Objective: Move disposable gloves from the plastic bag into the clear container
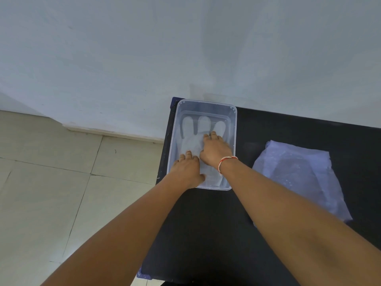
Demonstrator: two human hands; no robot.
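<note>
Both my hands are down inside the clear rectangular plastic container (234,120) at the left end of the black table (206,234). My left hand (186,169) lies flat with fingers spread on the cuff end of the translucent white disposable gloves (190,141), and my right hand (214,150), a red-and-white thread at its wrist, presses palm-down on their middle. Neither hand pinches anything; both are open, smoothing. The glove fingers point toward the far wall of the container. The crinkled pale plastic bag (299,174) lies flat to the right, well apart. It looks nearly empty, though I cannot tell whether gloves remain inside, so the task seems close to done.
</note>
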